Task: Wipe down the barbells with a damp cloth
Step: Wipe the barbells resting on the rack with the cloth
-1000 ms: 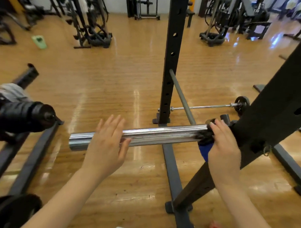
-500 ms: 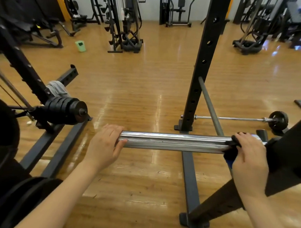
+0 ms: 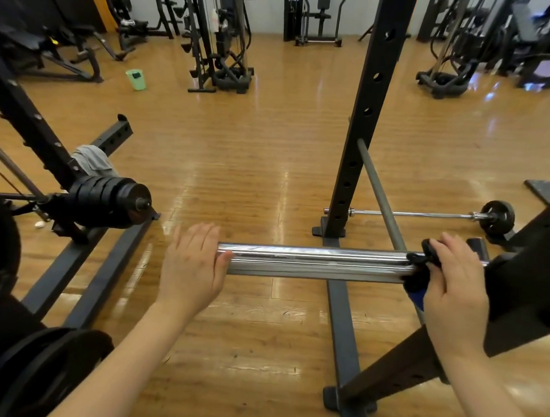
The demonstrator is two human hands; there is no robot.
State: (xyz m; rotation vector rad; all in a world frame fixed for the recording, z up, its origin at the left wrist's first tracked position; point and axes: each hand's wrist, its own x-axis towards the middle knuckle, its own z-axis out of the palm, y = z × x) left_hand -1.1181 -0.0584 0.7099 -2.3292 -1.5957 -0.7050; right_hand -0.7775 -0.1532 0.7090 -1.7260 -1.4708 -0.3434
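A chrome barbell sleeve (image 3: 315, 262) runs level across the middle of the view, its inner end going into the black rack at the right. My left hand (image 3: 192, 268) lies over the sleeve's free end, fingers fairly straight on top and thumb along the metal. My right hand (image 3: 455, 288) grips a dark black-and-blue cloth (image 3: 416, 277) wrapped round the sleeve's inner end, beside the rack beam. A second, thinner barbell (image 3: 423, 214) with a small black plate lies on the floor behind.
A black rack upright (image 3: 365, 118) stands just behind the sleeve, and a slanted rack beam (image 3: 530, 273) crowds my right hand. At the left are stacked black plates (image 3: 111, 202) and a grey cloth (image 3: 91, 161). A green bucket (image 3: 136, 78) stands on the floor far left.
My left hand has slid left along the sleeve and now covers its free end, fingers straighter than half a second ago. My right hand keeps the cloth at the inner end.
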